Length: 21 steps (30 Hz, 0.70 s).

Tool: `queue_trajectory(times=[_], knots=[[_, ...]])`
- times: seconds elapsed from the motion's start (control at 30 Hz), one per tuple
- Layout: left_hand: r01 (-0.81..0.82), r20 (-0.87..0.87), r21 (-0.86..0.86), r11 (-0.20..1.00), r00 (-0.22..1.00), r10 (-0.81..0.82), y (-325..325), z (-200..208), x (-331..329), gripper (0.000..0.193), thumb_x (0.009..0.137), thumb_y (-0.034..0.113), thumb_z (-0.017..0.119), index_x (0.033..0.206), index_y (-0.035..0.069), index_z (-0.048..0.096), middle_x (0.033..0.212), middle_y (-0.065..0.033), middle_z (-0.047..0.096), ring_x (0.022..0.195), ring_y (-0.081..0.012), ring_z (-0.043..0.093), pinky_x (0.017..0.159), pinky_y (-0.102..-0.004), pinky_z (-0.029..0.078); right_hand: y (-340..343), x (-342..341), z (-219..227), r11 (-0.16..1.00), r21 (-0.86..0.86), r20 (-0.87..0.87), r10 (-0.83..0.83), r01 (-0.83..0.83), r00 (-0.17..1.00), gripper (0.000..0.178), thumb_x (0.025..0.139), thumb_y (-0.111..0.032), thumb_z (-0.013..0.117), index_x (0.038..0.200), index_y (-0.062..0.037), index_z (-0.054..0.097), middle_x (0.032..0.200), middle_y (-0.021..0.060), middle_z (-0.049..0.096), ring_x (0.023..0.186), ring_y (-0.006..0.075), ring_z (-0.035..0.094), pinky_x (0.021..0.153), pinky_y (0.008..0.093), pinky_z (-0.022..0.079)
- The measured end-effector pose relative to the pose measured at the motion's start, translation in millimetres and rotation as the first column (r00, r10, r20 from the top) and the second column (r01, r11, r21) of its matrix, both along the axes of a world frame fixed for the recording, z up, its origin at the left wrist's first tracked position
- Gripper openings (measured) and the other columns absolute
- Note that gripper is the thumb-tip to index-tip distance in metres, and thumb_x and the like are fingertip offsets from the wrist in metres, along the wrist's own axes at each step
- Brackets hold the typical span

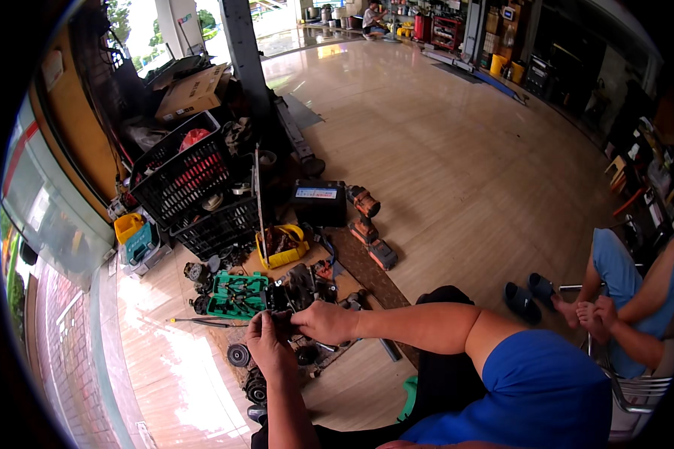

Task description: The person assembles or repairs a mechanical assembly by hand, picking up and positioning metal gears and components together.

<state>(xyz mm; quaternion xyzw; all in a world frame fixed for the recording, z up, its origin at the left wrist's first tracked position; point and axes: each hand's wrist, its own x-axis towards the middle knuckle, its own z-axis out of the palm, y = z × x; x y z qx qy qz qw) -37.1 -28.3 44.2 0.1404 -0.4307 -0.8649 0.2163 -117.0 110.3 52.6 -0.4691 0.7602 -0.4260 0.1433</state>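
My left hand [270,346] and my right hand [324,322] come together over the parts on the floor. Their fingers are closed around a small dark part [281,318], mostly hidden by the fingers, so its kind does not show. Just beyond them lies an open green tool case [237,294] with dark pieces in it. Below and left of the case, a black round pulley-like part [238,355] lies near my left hand. Dark greasy machine parts [301,283] lie behind my right hand on a brown sheet.
An orange-and-black cordless power tool [372,243] stands beside a black battery [320,203]. Stacked black crates [183,168] and a yellow container [283,247] are at the left. At right a seated person [627,299] has bare feet near dark slippers [522,301].
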Motion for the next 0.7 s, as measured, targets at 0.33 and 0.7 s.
queue_trajectory(times=[0.33, 0.7], knots=[[-0.092, -0.038, 0.192, 0.977, 0.994, 0.101, 1, 18, -1, 0.008, 0.098, 0.013, 0.051, 0.097, 0.005, 0.050, 0.070, -0.0034, 0.052, 0.063, -0.0150, 0.054, 0.066, -0.0298, 0.052, 0, -2, -4, 0.997, -0.079, 0.037, 0.014, -0.011, 0.999, 0.012, 0.084, -0.012, 0.059, 0.087, -0.0006, 0.060, 0.078, 0.0240, 0.062, 0.079, 0.0435, 0.060, 0.067, 0.0475, 0.048], [-0.012, -0.102, 0.178, 0.984, 0.994, 0.031, -6, 5, 0, 0.008, 0.099, 0.014, 0.049, 0.099, 0.007, 0.050, 0.067, -0.0033, 0.048, 0.060, -0.0141, 0.048, 0.056, -0.0292, 0.045, 2, -1, 8, 0.997, -0.020, -0.001, 0.072, -0.072, 0.997, 0.013, 0.087, -0.015, 0.061, 0.093, -0.0043, 0.065, 0.081, 0.0210, 0.064, 0.077, 0.0393, 0.062, 0.067, 0.0424, 0.049]])
